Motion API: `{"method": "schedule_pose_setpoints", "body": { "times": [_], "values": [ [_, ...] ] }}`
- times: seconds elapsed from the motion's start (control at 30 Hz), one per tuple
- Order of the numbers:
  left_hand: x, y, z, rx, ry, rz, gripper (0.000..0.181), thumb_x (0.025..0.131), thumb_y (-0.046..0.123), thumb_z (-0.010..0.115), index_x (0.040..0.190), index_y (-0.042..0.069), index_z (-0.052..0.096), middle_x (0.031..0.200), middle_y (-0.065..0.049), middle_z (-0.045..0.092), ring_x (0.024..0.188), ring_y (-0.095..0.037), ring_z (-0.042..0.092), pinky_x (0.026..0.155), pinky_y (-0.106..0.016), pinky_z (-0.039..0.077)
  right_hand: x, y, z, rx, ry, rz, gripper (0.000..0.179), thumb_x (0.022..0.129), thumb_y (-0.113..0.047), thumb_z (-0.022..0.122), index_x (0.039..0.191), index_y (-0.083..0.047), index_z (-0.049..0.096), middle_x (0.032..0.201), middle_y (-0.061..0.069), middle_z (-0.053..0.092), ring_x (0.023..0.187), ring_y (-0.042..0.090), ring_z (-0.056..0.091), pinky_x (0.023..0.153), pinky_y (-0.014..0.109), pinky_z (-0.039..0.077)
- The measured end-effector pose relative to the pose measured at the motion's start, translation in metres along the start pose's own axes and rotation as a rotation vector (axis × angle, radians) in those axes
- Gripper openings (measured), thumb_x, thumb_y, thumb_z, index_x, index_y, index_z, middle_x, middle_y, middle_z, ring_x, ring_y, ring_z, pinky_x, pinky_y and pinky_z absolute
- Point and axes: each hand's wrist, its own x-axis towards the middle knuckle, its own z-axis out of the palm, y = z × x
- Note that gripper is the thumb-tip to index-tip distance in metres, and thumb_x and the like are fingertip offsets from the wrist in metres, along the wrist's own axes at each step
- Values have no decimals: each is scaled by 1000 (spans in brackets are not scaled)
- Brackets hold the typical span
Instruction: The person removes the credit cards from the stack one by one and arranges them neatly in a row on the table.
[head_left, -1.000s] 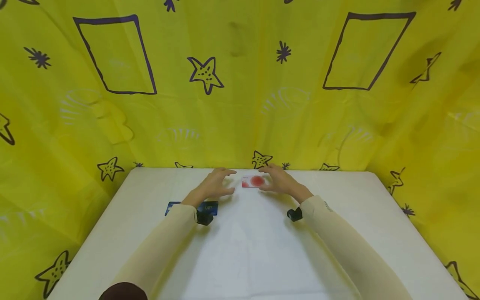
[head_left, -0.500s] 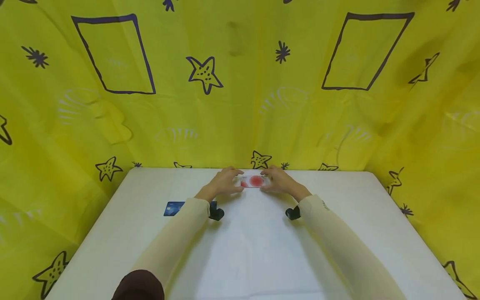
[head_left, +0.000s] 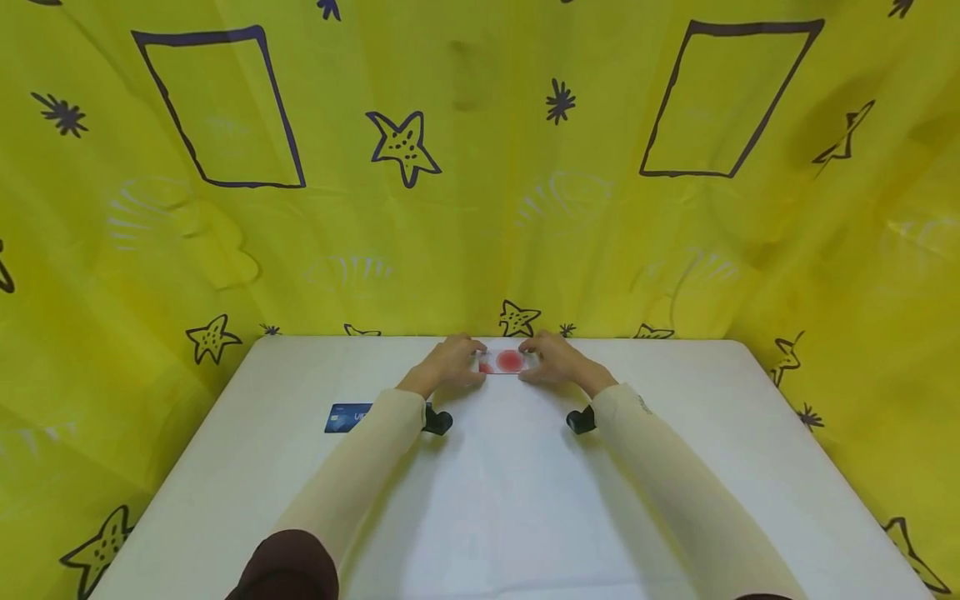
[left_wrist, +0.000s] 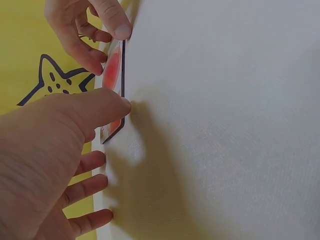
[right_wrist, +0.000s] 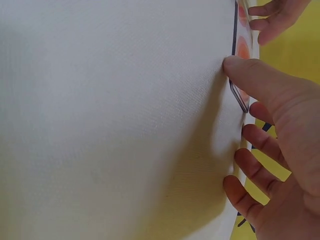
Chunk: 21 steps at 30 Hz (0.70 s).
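A white card with a red circle point(head_left: 510, 361) lies near the far edge of the white table, its long side running left to right. At its left end my left hand point(head_left: 450, 363) pinches it, thumb at the near edge and index finger toward the far edge. My right hand point(head_left: 558, 361) pinches the right end in the same way. In the left wrist view, the card point(left_wrist: 113, 67) shows a dark near edge, partly covered by the left thumb point(left_wrist: 110, 107). The right thumb point(right_wrist: 245, 70) overlaps that edge in the right wrist view, the other fingers spread beside the card.
A dark blue card point(head_left: 347, 417) lies on the table point(head_left: 495, 508) at the left, partly hidden under the left sleeve point(head_left: 360, 467). Behind the table's far edge hangs a yellow curtain point(head_left: 450, 250) with drawn stars. Black wrist-worn pieces point(head_left: 437, 419) stick out below both wrists.
My left hand has moved right to the left end of the white card and closed on it. The right hand has tightened slightly at its end. More of the blue card's left part shows.
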Motion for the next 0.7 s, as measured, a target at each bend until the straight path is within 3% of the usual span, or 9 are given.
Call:
{"method": "schedule_pose_setpoints", "body": {
  "times": [0.4, 0.7],
  "values": [
    [4, 2, -2, 50, -24, -12, 45, 94, 28, 74, 133, 7, 68, 126, -11, 65, 116, -31, 55, 106, -49, 44, 3, 1, -1, -4, -22, -2, 45, 92, -21, 79, 132, -2, 67, 124, 16, 62, 110, 31, 53, 100, 49, 46],
    [7, 2, -2, 8, -8, -35, 41, 93, 27, 76, 129, 8, 70, 121, -10, 66, 112, -28, 56, 104, -46, 45, 5, 1, 0, -12, -15, -10, 42, 92, -19, 78, 129, -2, 68, 123, 15, 64, 108, 31, 54, 100, 48, 47]
  ]
}}
